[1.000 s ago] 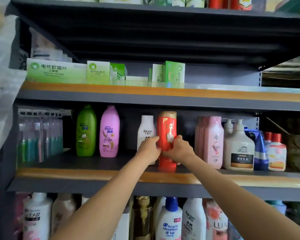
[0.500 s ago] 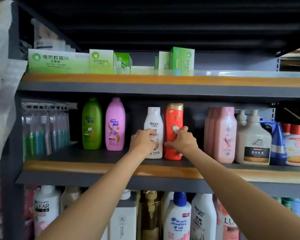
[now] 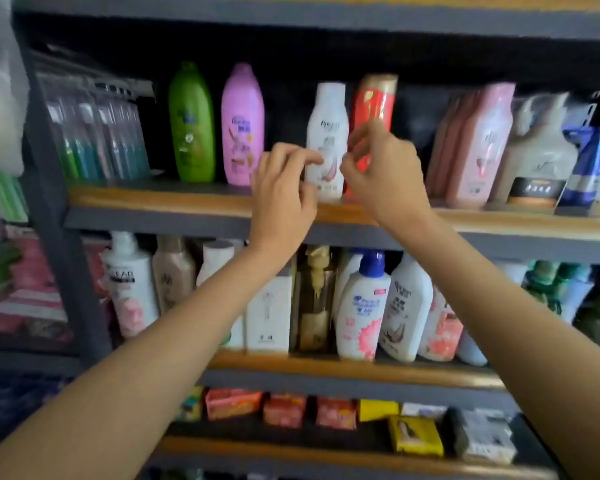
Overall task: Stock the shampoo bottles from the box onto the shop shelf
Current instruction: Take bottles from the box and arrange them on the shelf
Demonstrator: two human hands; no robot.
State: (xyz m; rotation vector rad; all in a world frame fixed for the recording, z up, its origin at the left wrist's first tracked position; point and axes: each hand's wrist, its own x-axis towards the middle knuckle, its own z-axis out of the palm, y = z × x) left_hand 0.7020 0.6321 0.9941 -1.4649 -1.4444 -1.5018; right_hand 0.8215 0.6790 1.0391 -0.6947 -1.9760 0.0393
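Observation:
A red shampoo bottle [image 3: 374, 98] with a gold cap stands upright on the middle shelf [image 3: 187, 202], right beside a white shampoo bottle [image 3: 328, 119]. My left hand [image 3: 284, 192] hovers in front of the white bottle with loosely curled fingers, its index tip over the label. Just before the red bottle, my right hand [image 3: 381, 171] has its fingers loosely bent too. Neither hand holds anything. The box is out of view.
A green bottle [image 3: 191, 123] and a pink bottle [image 3: 243, 126] stand left of the pair, pale pink bottles [image 3: 482, 143] and a pump bottle [image 3: 537, 150] to the right. Toothbrush packs [image 3: 97, 133] hang far left. Lower shelves carry more bottles [image 3: 361, 306] and soap bars [image 3: 284, 408].
The red bottle was set upright beside the white one and my hands let go and drew back slightly. The camera tilted down, showing lower shelves.

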